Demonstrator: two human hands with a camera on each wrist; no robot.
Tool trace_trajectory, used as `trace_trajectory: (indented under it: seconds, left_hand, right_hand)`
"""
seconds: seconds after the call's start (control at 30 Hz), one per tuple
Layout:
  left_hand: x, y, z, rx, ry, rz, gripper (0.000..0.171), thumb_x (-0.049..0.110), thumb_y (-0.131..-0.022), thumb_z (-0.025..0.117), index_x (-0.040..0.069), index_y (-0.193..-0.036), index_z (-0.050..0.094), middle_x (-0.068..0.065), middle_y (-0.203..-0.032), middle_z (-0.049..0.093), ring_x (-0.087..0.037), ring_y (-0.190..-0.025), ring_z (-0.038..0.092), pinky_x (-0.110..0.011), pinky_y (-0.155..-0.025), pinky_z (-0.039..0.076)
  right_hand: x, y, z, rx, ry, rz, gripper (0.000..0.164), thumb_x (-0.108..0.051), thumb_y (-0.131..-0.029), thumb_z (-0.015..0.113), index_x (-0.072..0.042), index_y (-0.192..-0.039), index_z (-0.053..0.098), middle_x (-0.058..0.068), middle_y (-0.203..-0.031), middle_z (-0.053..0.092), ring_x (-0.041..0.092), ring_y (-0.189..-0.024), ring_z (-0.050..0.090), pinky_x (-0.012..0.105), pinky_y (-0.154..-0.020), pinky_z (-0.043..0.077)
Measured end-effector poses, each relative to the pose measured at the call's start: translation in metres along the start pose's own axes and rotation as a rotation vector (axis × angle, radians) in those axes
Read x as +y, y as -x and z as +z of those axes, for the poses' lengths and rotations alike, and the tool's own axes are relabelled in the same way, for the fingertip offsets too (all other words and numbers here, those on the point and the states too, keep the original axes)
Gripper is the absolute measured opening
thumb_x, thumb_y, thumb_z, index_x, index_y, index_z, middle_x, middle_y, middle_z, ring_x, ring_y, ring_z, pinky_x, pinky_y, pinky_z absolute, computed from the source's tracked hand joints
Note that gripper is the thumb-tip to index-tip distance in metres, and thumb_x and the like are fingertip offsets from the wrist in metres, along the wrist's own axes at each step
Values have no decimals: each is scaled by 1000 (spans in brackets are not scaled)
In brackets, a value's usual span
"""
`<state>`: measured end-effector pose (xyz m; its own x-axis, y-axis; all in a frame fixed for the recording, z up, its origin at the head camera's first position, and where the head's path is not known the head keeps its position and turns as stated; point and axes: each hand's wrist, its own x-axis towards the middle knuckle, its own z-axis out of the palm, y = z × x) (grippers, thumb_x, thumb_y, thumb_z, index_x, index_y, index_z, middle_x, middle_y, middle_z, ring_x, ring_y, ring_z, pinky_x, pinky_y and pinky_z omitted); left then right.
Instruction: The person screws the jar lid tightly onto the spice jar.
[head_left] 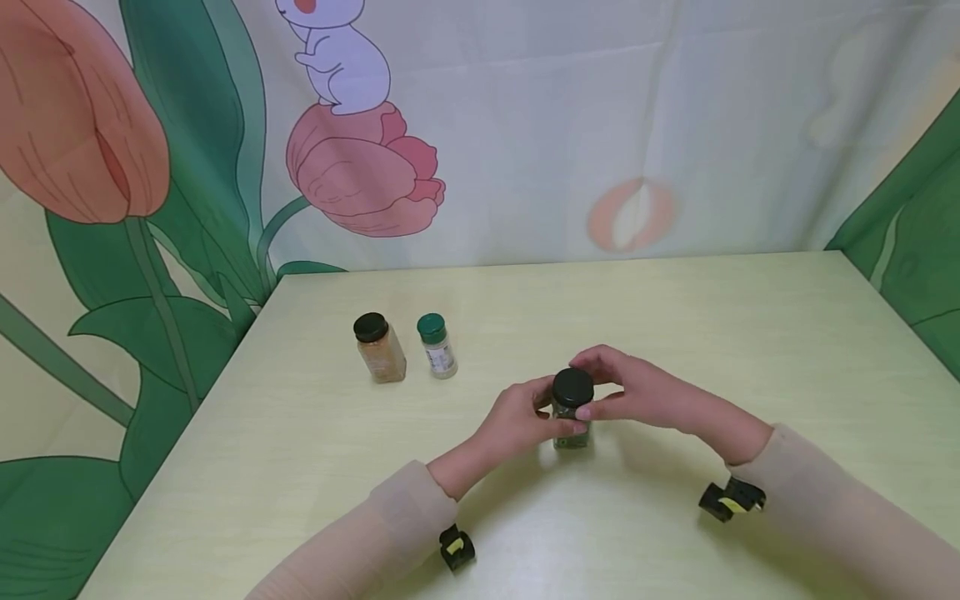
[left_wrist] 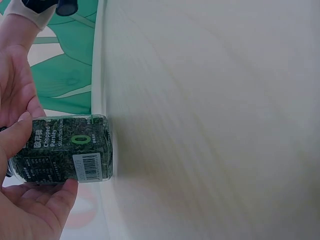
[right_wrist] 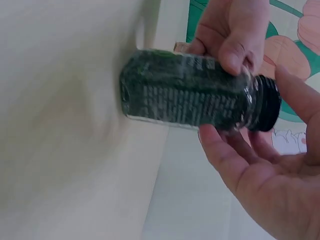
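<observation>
A clear jar of chopped parsley [head_left: 572,439] with a black lid [head_left: 573,387] is upright at the middle of the table, its base at or just above the surface. My left hand [head_left: 517,419] grips the jar's body from the left, thumb across the front. From the right, my right hand [head_left: 641,390] holds the upper part, with thumb and fingers around the jar by the lid. The label and barcode of the parsley jar [left_wrist: 65,150] show in the left wrist view. In the right wrist view the lid [right_wrist: 268,103] sits on the jar's neck.
Left of the hands stand a black-capped jar of tan powder [head_left: 383,358] and a smaller green-capped shaker [head_left: 439,354]. The pale table [head_left: 300,467] ends at the back against a printed curtain [head_left: 525,150] with tulips and a white animal.
</observation>
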<state>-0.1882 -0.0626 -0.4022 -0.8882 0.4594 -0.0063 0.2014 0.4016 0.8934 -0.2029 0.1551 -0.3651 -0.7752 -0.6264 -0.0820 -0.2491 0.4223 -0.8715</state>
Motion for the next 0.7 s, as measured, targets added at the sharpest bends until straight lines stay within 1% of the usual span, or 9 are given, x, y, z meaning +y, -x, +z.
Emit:
trace_trajectory:
  seconds: [0.1, 0.2, 0.27, 0.33, 0.5, 0.57, 0.7]
  left_hand:
    - [0, 0, 0, -1, 5, -7, 52, 18, -89, 81, 6, -136, 64, -12, -131, 71, -26, -121, 67, -43, -102, 57]
    - [0, -1, 0, -1, 8, -20, 51, 18, -89, 81, 5, -135, 64, -12, -132, 71, -27, -122, 67, -44, -103, 57]
    - [0, -1, 0, -2, 10, -30, 52, 19, -89, 81, 5, -136, 64, -12, -133, 71, -27, -123, 67, -44, -103, 56]
    - [1, -1, 0, -5, 10, -33, 53, 18, -89, 81, 5, -137, 63, -12, -134, 70, -28, -124, 67, -46, -105, 56]
    - [1, -1, 0, -5, 9, -26, 53, 18, -89, 81, 4, -137, 63, -13, -135, 70, -29, -126, 66, -47, -106, 55]
    - [1, -1, 0, -3, 5, -24, 52, 18, -89, 81, 4, -136, 64, -13, -134, 70, -28, -125, 67, -45, -104, 56]
    - [1, 0, 0, 0, -2, -26, 52, 19, -89, 82, 5, -135, 64, -12, -132, 71, -26, -123, 67, -42, -101, 57]
  right_hand:
    - [-1, -2, -10, -85, 8, 7, 63, -20, -96, 73, 0, -147, 41, 25, -145, 56, 46, -141, 49, 57, -111, 49]
    - [-2, -5, -19, -158, 24, -3, 63, -18, -96, 71, -4, -150, 41, 22, -145, 57, 45, -141, 49, 62, -115, 42]
    - [-3, -8, -24, -195, 48, -9, 62, -18, -97, 71, -6, -150, 43, 20, -145, 57, 43, -140, 50, 64, -116, 40]
    - [-4, -11, -29, -234, 62, -9, 61, -19, -97, 71, -8, -150, 44, 17, -146, 57, 41, -140, 52, 61, -116, 41]
    - [-10, -18, -35, -294, 91, -1, 57, -19, -97, 71, -10, -148, 49, 13, -144, 59, 34, -135, 56, 45, -109, 48]
    - [-12, -19, -36, -303, 96, 6, 55, -19, -96, 71, -10, -147, 52, 12, -142, 61, 32, -134, 56, 42, -108, 49]
    - [-13, -20, -35, -303, 94, 17, 51, -17, -96, 72, -9, -143, 55, 13, -140, 62, 31, -131, 58, 40, -105, 50]
